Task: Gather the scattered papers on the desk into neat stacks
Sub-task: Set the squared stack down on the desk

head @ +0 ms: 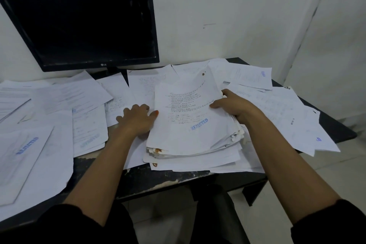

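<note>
My right hand (232,105) grips the stack (190,125) at its 3 o'clock edge; my left hand (138,119), fingers spread, presses its 9 o'clock edge. Desk (178,180) centre. Thick, heavy-looking, floppy, slippery: best clamped at both sides.

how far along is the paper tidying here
Done: one thick stack of white papers sits mid-desk, edges still ragged. In hand: the right hand grips its right edge while the left hand touches its left side. Left: loose white sheets cover the black desk on both sides.
</note>
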Demonstrator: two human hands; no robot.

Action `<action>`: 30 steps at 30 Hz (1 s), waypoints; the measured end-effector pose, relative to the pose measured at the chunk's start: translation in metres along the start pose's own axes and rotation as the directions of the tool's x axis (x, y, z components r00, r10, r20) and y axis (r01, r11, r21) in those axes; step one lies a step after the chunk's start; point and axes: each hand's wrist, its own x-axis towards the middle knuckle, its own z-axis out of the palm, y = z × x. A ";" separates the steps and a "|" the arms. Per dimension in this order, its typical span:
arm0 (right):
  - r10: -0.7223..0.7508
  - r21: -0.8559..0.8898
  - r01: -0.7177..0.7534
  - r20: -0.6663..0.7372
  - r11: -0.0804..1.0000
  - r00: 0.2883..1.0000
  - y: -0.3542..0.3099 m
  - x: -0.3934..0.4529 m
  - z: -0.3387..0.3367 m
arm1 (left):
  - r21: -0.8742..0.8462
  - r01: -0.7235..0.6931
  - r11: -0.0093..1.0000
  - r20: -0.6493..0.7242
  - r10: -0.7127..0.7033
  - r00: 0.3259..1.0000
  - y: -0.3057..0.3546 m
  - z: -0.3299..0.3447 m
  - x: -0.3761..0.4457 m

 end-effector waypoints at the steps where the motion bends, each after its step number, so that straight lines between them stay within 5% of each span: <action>1: -0.002 -0.021 0.002 -0.007 1.000 1.000 0.001 0.001 0.000 | -0.015 -0.008 1.000 -0.031 0.008 0.999 -0.004 -0.001 0.005; 8: -0.030 -0.101 0.023 -0.065 0.995 0.997 0.011 0.001 -0.003 | 0.123 -0.088 0.988 -0.028 0.092 0.995 -0.019 -0.005 0.037; 16: -0.069 -0.109 0.050 -0.173 0.993 0.983 0.013 0.006 -0.003 | -0.131 -0.153 0.979 -0.203 0.125 0.971 -0.019 -0.030 0.039; 30: -0.017 -0.068 -0.005 -0.310 0.998 0.951 0.011 0.015 0.003 | -0.298 -0.061 0.953 -0.448 -0.083 0.890 -0.051 -0.108 0.011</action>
